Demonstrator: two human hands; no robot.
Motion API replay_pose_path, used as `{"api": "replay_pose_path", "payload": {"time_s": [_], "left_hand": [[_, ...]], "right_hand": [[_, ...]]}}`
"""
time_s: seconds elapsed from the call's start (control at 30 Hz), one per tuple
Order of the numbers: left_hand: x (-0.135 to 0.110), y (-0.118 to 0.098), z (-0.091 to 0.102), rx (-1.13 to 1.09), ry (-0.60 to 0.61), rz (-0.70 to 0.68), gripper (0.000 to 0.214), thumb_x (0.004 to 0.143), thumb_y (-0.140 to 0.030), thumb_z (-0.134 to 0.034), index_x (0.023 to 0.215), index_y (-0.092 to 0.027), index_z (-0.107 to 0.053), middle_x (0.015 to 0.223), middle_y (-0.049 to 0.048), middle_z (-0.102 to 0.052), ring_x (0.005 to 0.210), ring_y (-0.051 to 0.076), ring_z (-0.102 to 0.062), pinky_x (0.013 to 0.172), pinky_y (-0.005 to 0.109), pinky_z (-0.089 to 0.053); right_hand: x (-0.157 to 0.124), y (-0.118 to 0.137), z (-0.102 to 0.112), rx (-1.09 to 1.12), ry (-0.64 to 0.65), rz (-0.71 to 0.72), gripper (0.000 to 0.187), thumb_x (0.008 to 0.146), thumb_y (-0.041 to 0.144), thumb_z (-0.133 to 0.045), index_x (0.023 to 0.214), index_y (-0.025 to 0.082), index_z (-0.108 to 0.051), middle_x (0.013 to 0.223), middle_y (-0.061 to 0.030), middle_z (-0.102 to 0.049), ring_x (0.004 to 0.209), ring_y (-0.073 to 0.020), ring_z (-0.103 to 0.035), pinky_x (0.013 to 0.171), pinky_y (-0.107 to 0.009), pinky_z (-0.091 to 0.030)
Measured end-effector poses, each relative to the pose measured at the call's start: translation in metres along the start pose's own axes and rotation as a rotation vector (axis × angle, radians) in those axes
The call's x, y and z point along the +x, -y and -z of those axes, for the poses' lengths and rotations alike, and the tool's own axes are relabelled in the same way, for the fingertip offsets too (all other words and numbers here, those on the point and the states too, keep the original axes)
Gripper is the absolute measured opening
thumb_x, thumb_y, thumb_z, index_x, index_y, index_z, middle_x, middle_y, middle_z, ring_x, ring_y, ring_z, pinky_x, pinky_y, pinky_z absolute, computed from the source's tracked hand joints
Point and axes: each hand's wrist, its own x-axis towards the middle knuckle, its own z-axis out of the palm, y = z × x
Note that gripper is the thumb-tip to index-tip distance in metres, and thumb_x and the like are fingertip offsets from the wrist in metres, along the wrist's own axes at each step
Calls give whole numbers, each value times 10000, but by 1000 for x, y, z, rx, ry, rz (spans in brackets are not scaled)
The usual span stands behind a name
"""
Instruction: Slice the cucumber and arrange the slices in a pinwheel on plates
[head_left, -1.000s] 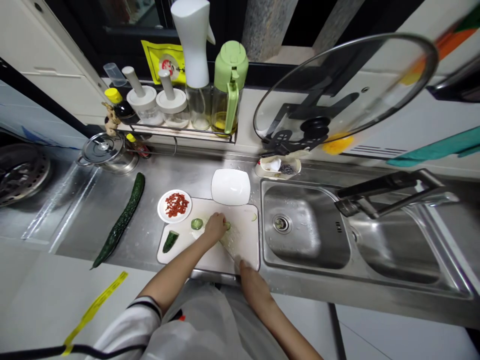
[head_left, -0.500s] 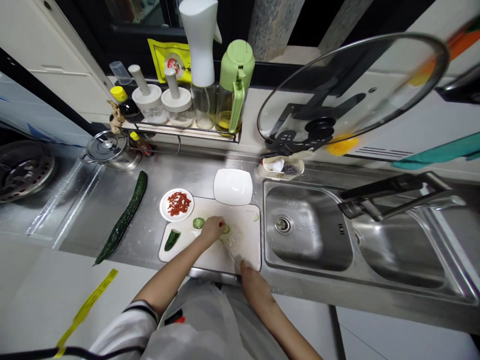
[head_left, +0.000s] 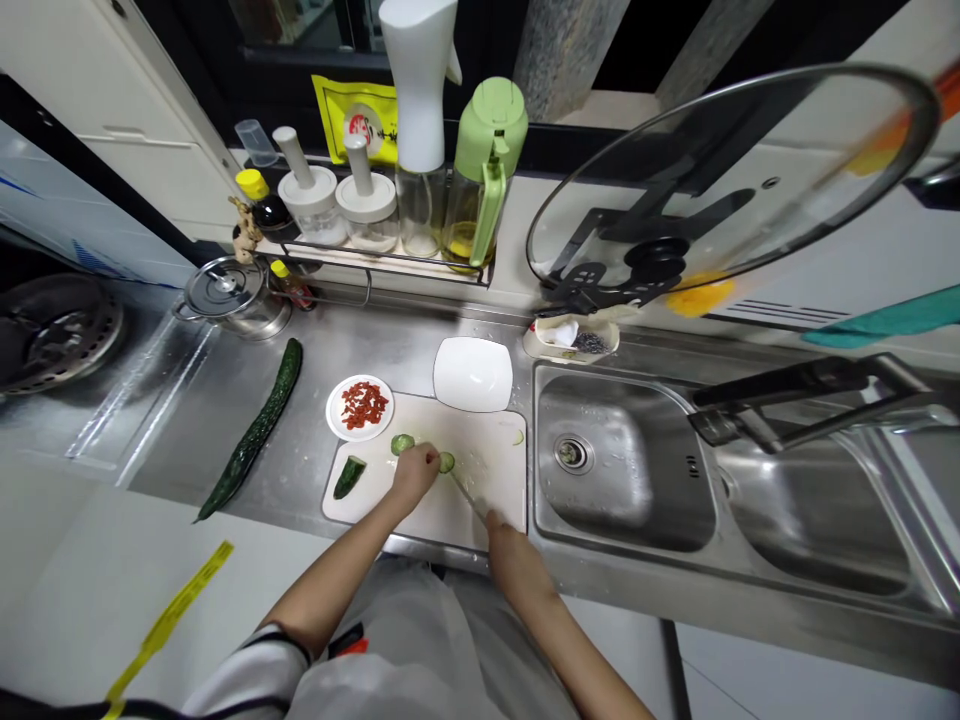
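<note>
On the white cutting board, my left hand has its fingers bunched on a piece of cucumber, whose pale cut face shows at the fingertips. My right hand is closed around the handle of a knife; the blade's tip points up and left at that piece. Some cucumber slices lie just behind my left hand. A dark green cucumber chunk rests at the board's left side, and a small thin slice near its right edge.
A plate of chopped red bits overlaps the board's back left corner. Behind the board stands a white dish. A whole cucumber lies to the left, a double sink to the right. Bottles and jars line a rack.
The whole view has shifted slightly. My right hand has turned the knife a little, and its blade now shows more plainly. My left hand has drawn slightly back from the cut face of the cucumber piece.
</note>
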Motion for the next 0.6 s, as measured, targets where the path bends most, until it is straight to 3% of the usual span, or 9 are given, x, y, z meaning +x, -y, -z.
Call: {"api": "replay_pose_path", "payload": {"time_s": [0.27, 0.6], "left_hand": [[1, 4, -6, 11, -40, 7, 175, 766, -137, -518, 756, -157, -691, 729, 35, -685, 676, 135, -582, 634, 232, -374], [4, 3, -7, -5, -37, 27, 176, 760, -138, -524, 763, -154, -699, 751, 45, -696, 694, 141, -596, 647, 240, -386]], "right_hand": [[12, 7, 11, -24, -39, 36, 448, 879, 9, -218, 1181, 126, -527, 974, -160, -684, 912, -228, -672, 695, -297, -500], [18, 9, 9, -17, -22, 18, 439, 866, -4, -236, 1165, 122, -532, 944, -152, -693, 884, -211, -679, 685, -275, -502]]}}
